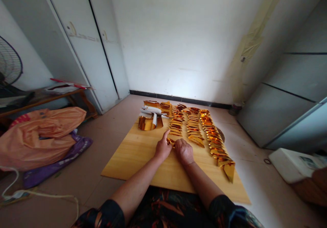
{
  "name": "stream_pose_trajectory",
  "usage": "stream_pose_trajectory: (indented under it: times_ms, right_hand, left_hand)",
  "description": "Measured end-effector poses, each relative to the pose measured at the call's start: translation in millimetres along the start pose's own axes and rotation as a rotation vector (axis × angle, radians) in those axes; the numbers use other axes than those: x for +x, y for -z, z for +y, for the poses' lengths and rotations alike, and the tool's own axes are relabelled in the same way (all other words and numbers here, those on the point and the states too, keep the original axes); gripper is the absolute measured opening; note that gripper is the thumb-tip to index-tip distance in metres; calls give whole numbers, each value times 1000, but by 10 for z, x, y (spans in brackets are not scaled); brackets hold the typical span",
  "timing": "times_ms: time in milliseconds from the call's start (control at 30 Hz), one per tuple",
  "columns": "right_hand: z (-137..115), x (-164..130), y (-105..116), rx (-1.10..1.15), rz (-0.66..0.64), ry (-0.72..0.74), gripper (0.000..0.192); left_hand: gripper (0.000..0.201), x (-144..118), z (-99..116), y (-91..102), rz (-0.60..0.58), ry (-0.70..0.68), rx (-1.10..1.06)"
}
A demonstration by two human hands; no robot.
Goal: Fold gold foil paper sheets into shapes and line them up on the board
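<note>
Between my two hands, low over the wooden board [143, 156], is a piece of shiny gold foil paper [170, 141]. My left hand [162, 147] pinches its left side, with one finger pointing up. Closed fingers of my right hand [184, 151] grip its right side and hide part of it. Just beyond my hands, folded gold foil pieces lie overlapped in a left row [175, 125], a middle row [194, 127] and a longer right row [214, 137]. Curled gold sheets [146, 123] lie at the board's far left.
White paper rolls [151, 110] lie among the sheets. Left on the floor are an orange bag [43, 132], a purple bag [58, 160] and a pale cable [51, 194]. A grey fridge [278, 95] and a white box [291, 165] stand right. A wall lies beyond the board.
</note>
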State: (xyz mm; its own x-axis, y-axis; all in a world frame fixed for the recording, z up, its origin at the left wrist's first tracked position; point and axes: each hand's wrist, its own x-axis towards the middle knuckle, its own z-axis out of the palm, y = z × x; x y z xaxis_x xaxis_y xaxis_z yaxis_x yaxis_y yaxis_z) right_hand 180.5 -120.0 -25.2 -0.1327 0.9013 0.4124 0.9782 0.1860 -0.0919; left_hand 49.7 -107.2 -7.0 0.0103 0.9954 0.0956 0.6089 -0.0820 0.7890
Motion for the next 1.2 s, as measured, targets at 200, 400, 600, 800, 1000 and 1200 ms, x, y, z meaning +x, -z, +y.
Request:
stream_pose_trajectory:
  times_ms: [200, 400, 600, 800, 1000, 1200]
  right_hand:
    - [2, 4, 60, 22, -5, -3, 26]
    - [-11, -3, 99, 37, -12, 7, 27]
    - [-15, -2, 96, 39, 5, 1, 26]
    - [21, -8, 56, 47, 47, 41, 26]
    - [24, -21, 41, 116, 134, 53, 23]
    - [76, -54, 111, 218, 229, 119, 17]
  left_hand:
    - [72, 12, -33, -1, 14, 10, -32]
    - [56, 19, -34, 26, 8, 43, -135]
    - [53, 8, -26, 28, 1, 66, -190]
    - [57, 5, -29, 8, 1, 82, -264]
    - [58, 59, -80, -29, 16, 92, -332]
    - [58, 84, -69, -14, 35, 148, -458]
